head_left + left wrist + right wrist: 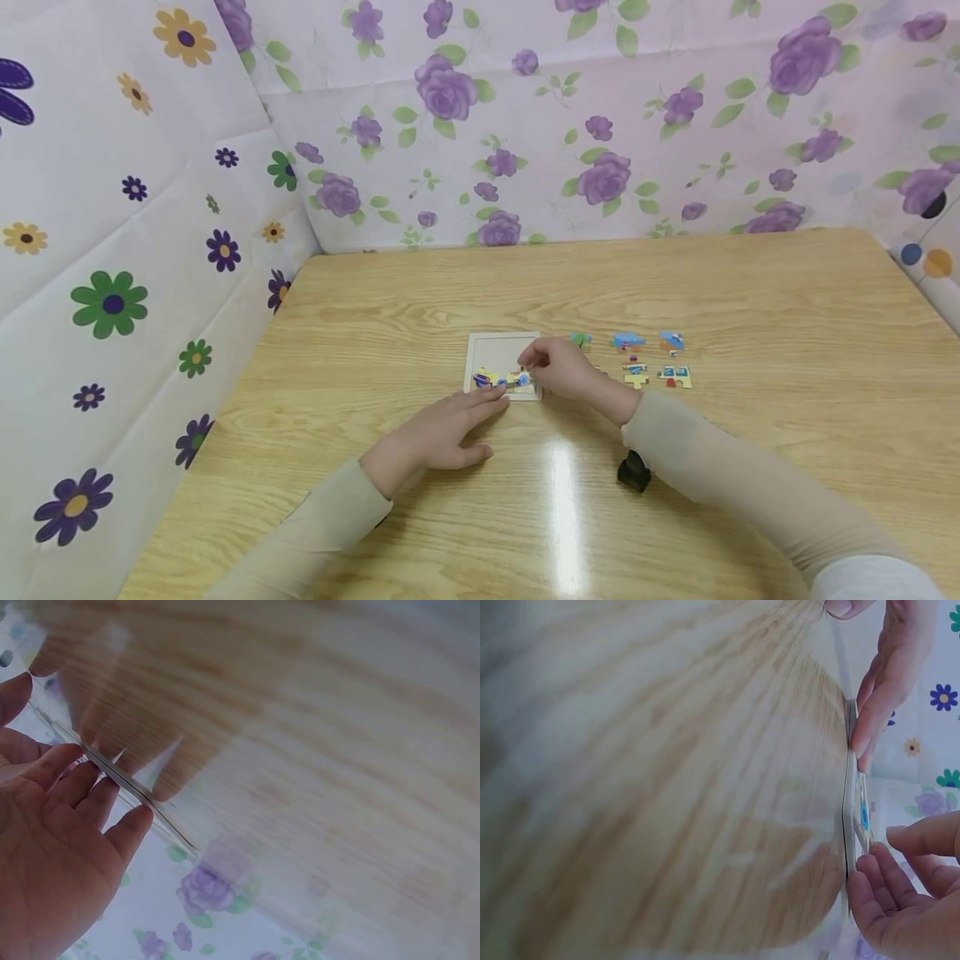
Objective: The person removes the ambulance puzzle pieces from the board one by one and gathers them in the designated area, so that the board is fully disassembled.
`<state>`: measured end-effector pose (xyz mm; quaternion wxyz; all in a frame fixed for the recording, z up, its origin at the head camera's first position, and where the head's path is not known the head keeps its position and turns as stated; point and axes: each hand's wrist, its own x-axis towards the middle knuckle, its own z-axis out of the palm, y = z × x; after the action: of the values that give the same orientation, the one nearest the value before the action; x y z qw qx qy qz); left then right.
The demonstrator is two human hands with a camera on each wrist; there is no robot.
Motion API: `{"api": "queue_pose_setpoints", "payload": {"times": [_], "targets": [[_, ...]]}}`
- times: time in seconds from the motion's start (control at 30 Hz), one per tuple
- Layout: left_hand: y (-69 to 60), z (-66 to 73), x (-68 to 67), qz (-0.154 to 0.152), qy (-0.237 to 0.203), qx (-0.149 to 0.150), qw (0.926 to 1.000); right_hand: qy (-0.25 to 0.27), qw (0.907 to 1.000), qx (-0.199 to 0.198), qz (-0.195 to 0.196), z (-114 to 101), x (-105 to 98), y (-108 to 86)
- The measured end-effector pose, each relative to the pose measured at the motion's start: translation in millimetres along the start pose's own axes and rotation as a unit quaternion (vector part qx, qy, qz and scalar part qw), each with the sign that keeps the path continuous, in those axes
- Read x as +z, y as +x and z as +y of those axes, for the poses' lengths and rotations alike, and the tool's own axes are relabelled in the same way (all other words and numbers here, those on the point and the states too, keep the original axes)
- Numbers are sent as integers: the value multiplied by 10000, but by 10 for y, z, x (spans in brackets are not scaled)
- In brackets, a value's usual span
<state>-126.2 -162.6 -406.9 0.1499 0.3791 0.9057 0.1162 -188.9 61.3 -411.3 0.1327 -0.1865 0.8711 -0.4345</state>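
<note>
puzzle strip [501, 380] | long axis left-right | tray [498, 350], near side | right hand [566, 369] beside

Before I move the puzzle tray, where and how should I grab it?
Probably best by the left and right edges of the puzzle tray's rim, coming in from both sides with thumbs on top: it lies flat on the table, so its thin, low border is the natural hold. Keep it level, since the puzzle pieces inside sit along its near side.
</note>
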Motion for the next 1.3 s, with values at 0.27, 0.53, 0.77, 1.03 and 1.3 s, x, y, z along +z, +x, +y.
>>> {"api": "queue_pose_setpoints", "payload": {"times": [0.27,0.53,0.77,1.03,1.3], "targets": [[20,8,-12,22,62,111,9999,262,9995,-76,176,-30,-14,-2],[36,-17,3,96,93,206,9997,561,9982,-186,53,-37,-31,-10],[34,-9,-8,25,45,149,9999,524,9980,-340,-67,5,-46,-28],[23,4,-15,-75,10,35,10000,490,9982,-329,121,14,-81,-46],[2,8,-8,-102,-35,-1,9999,511,9982,-258,151,18,-156,-113]]}}
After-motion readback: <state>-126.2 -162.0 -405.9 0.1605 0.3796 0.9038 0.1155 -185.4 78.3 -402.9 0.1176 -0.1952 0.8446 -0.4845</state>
